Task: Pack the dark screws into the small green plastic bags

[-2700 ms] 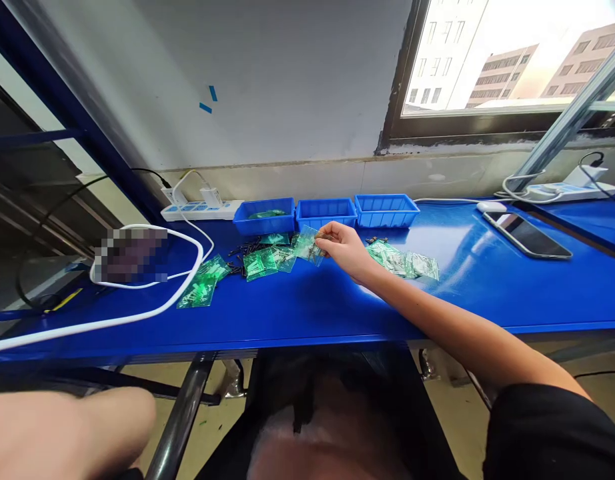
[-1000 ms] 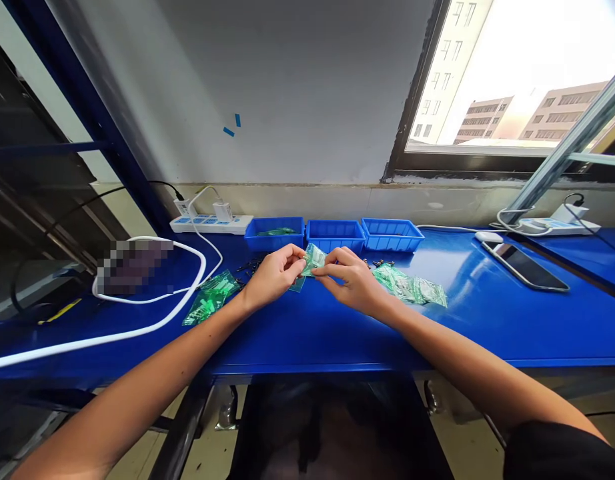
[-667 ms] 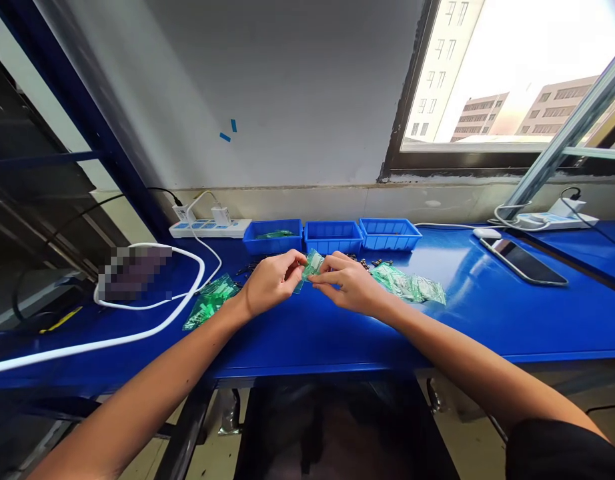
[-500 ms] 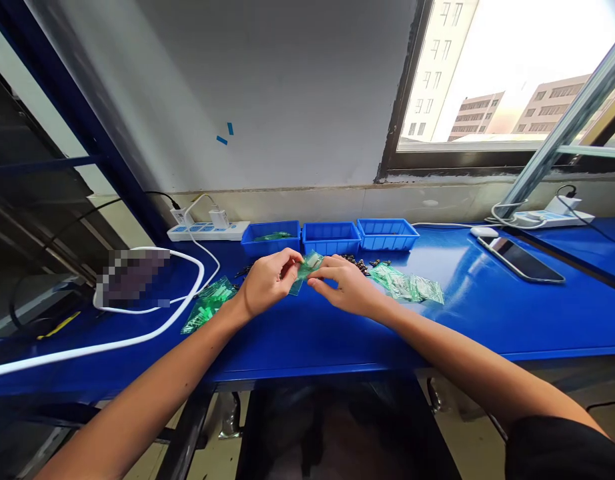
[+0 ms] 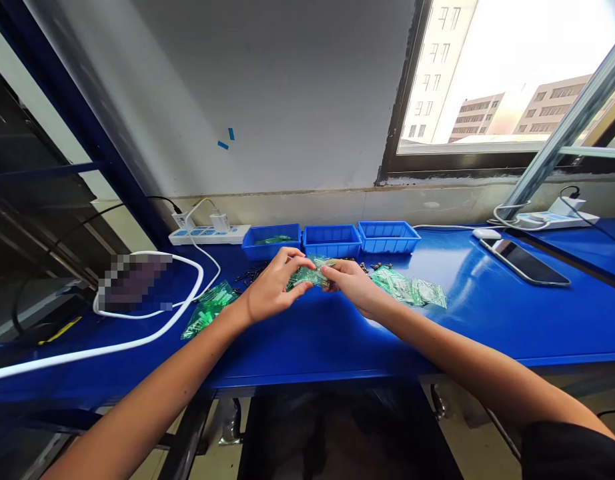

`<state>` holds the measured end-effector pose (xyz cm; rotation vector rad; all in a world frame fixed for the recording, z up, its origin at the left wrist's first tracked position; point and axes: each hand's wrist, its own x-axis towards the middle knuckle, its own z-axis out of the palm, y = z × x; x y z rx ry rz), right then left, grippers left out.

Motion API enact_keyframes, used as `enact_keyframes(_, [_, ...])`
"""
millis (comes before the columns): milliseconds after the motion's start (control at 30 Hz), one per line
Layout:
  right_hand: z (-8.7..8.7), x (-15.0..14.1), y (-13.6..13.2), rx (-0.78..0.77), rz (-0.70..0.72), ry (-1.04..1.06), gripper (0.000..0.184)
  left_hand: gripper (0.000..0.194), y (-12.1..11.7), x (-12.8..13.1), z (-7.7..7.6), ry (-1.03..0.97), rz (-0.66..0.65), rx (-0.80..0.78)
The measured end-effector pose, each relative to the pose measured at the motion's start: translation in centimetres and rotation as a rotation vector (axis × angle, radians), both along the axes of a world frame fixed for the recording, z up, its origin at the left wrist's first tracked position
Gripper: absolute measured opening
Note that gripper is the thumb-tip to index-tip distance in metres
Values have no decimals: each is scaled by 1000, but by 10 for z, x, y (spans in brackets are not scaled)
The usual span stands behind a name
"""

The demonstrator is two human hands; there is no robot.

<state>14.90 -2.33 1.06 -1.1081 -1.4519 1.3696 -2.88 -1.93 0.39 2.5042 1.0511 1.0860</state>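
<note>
A small green clear plastic bag point(image 5: 312, 272) is held between my two hands above the blue table. My right hand point(image 5: 355, 283) pinches its right end between thumb and fingers. My left hand point(image 5: 275, 287) has its index finger and thumb on the left side of the bag, in a looser grip. What lies inside the bag is too small to make out. To the left lies a pile of green bags with pale pieces point(image 5: 212, 307). Filled green bags point(image 5: 407, 288) lie right of my right hand. Small dark screw-like parts point(image 5: 252, 273) are partly hidden behind my hands.
Three blue bins stand along the back: a left bin point(image 5: 271, 252) with green bags inside, a middle bin point(image 5: 331, 250) and a right bin point(image 5: 388, 246). A phone point(image 5: 525, 260) lies at right. Power strips point(image 5: 207, 235) and a thick white cable point(image 5: 152, 333) take up space.
The bag has turned and come slightly lower between my hands. My left thumb and fingers have spread from a tight pinch, while my right hand has closed onto the bag's right end.
</note>
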Motion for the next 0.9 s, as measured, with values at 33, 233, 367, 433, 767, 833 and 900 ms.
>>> enact_keyframes(33, [-1, 0, 1, 27, 13, 6, 22, 30, 1, 0, 0, -68, 5, -73])
enact_keyframes(233, [-4, 1, 0, 122, 105, -1, 29, 57, 2, 3, 4, -470, -54, -622])
enact_keyframes(367, [-4, 1, -1, 137, 90, -46, 26, 48, 5, 2, 11, -623, 20, -767])
enact_keyframes(433, [-4, 1, -1, 121, 71, -63, 24, 34, 12, -2, 17, -752, 145, -733])
enact_keyframes(767, [-7, 2, 2, 188, 104, -218, 24, 36, 37, -35, 12, -441, 481, -191])
enact_keyframes(833, [-8, 3, 1, 258, 120, -289, 26, 40, 32, -34, 7, -224, 508, -62])
enact_keyframes(900, [-10, 4, 0, 382, 135, -410, 25, 36, 26, -31, 4, -107, 447, -38])
